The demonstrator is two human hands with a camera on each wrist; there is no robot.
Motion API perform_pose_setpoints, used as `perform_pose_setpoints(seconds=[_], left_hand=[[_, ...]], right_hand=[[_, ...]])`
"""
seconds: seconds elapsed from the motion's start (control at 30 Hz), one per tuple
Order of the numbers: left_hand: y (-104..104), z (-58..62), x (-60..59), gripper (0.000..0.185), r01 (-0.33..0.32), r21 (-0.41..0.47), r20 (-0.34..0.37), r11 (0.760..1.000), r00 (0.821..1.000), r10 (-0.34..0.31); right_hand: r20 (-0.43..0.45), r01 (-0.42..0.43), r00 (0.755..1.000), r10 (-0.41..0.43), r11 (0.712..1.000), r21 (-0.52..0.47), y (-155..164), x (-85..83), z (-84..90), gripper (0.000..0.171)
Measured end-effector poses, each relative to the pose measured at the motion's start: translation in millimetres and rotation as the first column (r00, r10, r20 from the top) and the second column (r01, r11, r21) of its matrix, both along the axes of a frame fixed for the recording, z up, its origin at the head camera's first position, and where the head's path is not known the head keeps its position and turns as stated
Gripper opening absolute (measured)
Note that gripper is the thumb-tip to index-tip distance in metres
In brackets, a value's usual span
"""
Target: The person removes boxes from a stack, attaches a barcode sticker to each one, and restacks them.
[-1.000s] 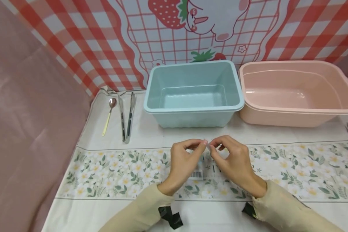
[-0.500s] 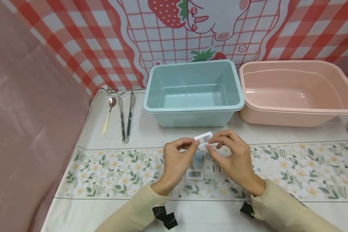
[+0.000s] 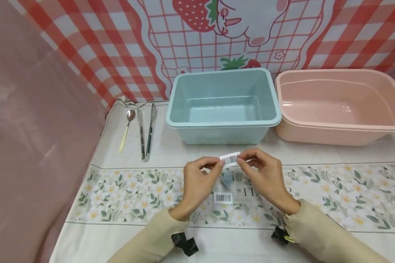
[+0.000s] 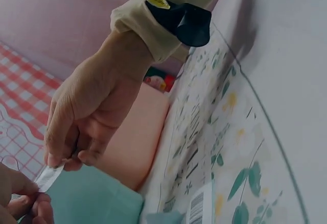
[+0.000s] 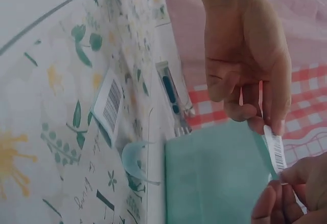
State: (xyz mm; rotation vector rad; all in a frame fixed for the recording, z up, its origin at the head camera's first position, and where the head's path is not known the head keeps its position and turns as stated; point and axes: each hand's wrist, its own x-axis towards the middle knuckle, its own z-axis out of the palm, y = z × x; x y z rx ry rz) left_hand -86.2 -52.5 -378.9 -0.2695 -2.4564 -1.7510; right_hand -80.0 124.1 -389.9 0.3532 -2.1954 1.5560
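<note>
Barcode label (image 3: 230,159) between both hands

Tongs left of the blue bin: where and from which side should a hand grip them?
Grip the tongs mid-length from above, squeezing both arms together. They lie flat, pointing away from the person; the spoon lies close on their left, so the freer right side looks easier.
</note>
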Motion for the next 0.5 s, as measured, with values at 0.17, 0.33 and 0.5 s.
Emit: perform_pose_setpoints(seconds=[0.17,0.33,0.5], left_hand=[[-2,-6.6,-13.9,0.013,-0.067,-0.015,0.055,0.998,0.996,0.068],[-3,-11.8,-27.8,0.014,-0.143,0.015,0.064,0.990,0.988,0.142],[-2,-18.1,-41.0,0.015,-0.155,0.012,-0.018,0.988,0.988,0.155]], right_hand=[[-0.070,0.035,0.997,-0.033,0.999,0.027,-4,-10.1,-6.2,0.010],[-0.108,0.071,0.992,-0.058,0.991,0.117,-9,-25.0,-10.0,0.008],[-0.149,0.106,0.985,-0.086,0.986,0.131,-12,-37.5,-14.1,0.008]])
